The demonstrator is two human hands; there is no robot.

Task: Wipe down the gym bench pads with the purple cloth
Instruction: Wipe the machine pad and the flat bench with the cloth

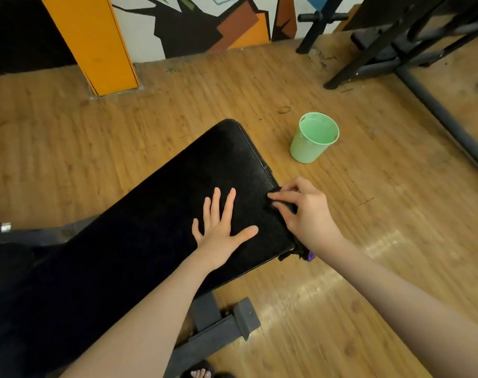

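Observation:
The black bench pad (178,192) runs from lower left to upper middle of the head view. My left hand (221,227) lies flat on the pad with fingers spread and straight. My right hand (303,211) grips the bunched purple cloth (310,256) against the pad's right edge. The cloth looks dark where my fingers curl over it, and a purple corner shows below my wrist. Most of the cloth is hidden under my hand.
A mint-green bucket (313,140) stands on the wooden floor right of the pad's far end. The bench's grey metal foot (218,328) sticks out below the pad. Black equipment frames (412,61) fill the upper right. An orange pillar (96,42) stands at upper left.

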